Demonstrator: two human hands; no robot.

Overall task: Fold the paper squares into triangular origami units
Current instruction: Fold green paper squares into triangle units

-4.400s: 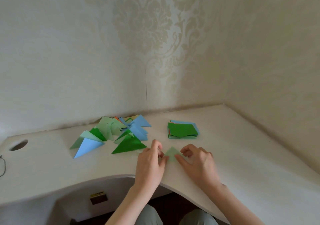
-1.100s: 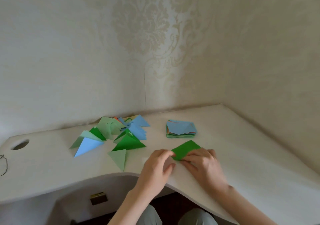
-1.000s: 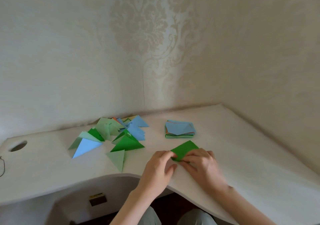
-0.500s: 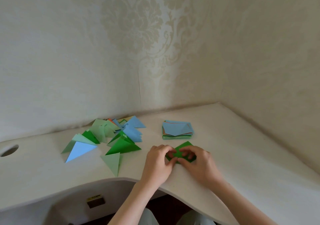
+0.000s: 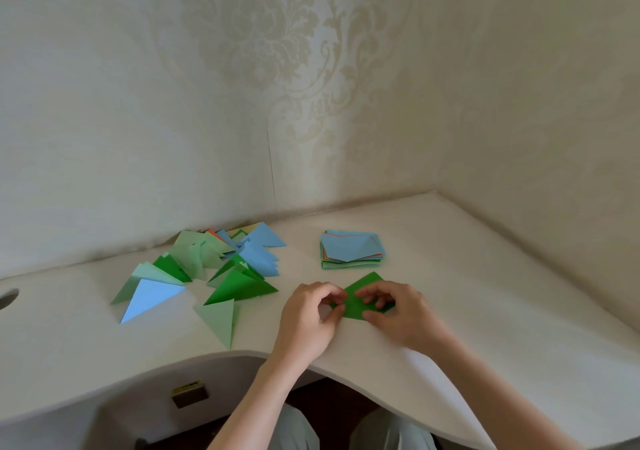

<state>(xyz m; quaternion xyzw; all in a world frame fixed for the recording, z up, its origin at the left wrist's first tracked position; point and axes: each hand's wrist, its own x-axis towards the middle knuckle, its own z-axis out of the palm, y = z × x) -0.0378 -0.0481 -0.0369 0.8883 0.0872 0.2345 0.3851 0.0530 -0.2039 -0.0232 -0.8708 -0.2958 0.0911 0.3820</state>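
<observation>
Desk [image 5: 485, 293]: green paper [image 5: 363, 288] between fingers [image 5: 337, 311]

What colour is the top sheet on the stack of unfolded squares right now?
Light blue; the top sheet of the stack shows best in the head view.

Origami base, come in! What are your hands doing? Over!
Left hand and right hand both pinching the dark green paper, mid-fold on desk. Nothing in the way.
</observation>
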